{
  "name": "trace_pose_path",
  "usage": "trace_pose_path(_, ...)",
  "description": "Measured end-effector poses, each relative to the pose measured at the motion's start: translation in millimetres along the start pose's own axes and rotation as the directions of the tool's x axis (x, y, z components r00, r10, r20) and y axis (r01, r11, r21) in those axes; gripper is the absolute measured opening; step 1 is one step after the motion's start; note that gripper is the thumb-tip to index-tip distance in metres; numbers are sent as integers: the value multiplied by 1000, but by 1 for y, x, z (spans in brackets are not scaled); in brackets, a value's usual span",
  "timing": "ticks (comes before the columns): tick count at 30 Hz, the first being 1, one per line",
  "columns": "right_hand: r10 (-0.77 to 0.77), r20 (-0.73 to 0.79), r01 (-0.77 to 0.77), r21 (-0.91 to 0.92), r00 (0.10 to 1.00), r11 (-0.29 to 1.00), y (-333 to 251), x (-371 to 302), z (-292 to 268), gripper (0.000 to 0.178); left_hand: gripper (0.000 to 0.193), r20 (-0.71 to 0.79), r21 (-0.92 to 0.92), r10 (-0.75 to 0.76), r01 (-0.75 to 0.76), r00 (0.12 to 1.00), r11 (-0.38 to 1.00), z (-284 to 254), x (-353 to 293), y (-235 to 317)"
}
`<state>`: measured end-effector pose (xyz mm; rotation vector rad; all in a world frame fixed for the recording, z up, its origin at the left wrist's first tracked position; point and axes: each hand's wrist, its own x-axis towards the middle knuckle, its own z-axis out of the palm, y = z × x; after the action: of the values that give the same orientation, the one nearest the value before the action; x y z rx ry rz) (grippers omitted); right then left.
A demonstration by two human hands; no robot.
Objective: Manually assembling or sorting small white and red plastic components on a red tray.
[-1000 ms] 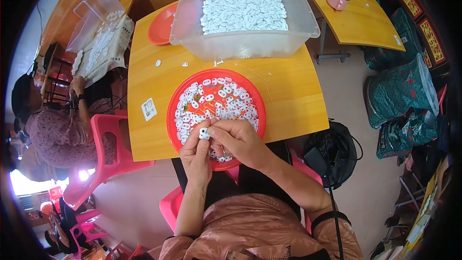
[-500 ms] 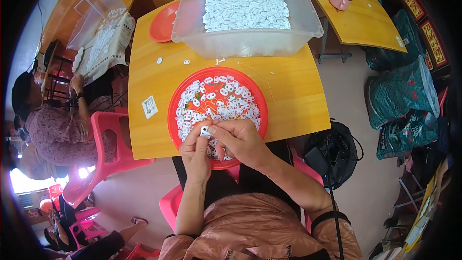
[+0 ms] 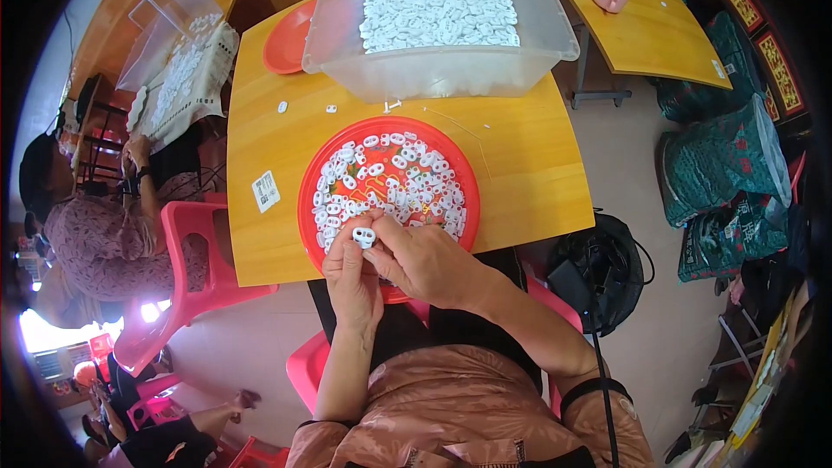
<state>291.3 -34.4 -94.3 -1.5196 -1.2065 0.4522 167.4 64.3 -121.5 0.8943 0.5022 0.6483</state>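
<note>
left hand (image 3: pixel 349 264) and right hand (image 3: pixel 425 260) jointly pinch one white piece (image 3: pixel 364 236); a slip would likely drop it among pieces on the red tray (image 3: pixel 309 199) just beyond

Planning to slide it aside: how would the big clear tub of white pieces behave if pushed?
The clear tub is probably heavy, since white pieces cover its bottom. Its wide base suggests sliding on the yellow table, not tipping. Its thin walls may flex.
</note>
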Motion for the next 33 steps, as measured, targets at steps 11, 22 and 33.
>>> trace_pose_path(11, -86, -105, 68, -161, 991, 985, 16, -9, 19, 27, 37, -139, 38, 7, -1, 990, 999, 15, -15, -12)
trace_pose_path(22, -139, -161, 92, -272, 977, 958, 21, -13, 35, 22, 36, -180, 6, -20, 21, 984, 1000, 23, -20, -10)
trace_pose_path(33, -183, -179, 131, -269, 967, 954, 18, -7, 32, 23, 45, -129, 3, 3, -3, 992, 1000, 20, -17, -5)
